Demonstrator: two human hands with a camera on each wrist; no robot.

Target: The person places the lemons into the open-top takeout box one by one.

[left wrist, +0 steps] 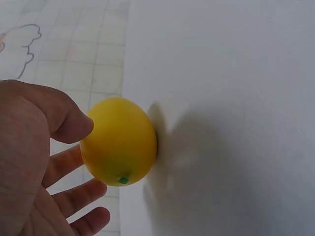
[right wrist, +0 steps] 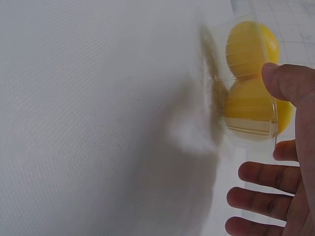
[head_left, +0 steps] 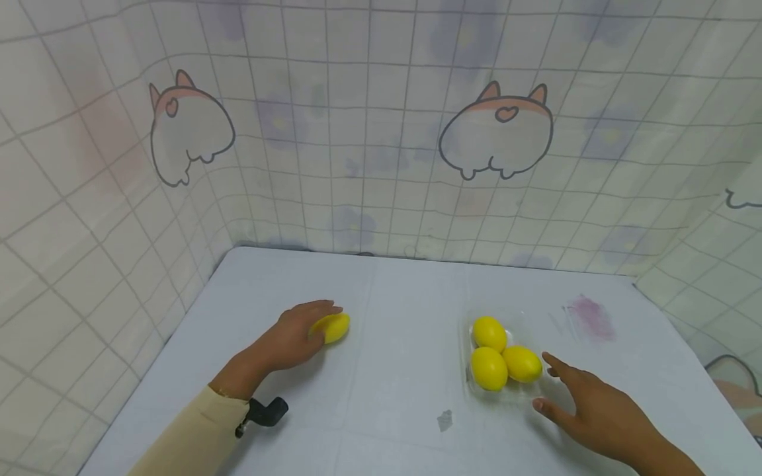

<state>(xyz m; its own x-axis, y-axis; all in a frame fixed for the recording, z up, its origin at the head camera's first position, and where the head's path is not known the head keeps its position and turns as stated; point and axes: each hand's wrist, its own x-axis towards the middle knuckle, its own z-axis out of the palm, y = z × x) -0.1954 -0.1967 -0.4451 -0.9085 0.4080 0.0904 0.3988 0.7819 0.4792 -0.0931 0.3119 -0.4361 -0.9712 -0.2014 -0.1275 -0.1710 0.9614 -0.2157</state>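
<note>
The left hand (head_left: 294, 337) wraps its fingers round one lemon (head_left: 333, 327) lying on the tabletop (head_left: 393, 396), so it cannot roll. The right hand (head_left: 601, 416) is spread loose beside the clear plastic tray (head_left: 470, 380) holding three lemons (head_left: 503, 357), thumb near its wall.

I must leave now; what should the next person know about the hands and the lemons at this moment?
Left hand: around the loose lemon on the table, not lifted.
Right hand: open, at the near right edge of the clear tray, thumb at its rim.
Done: three lemons lie in the tray.
Left: the fourth lemon is outside the tray, to its left.
</note>
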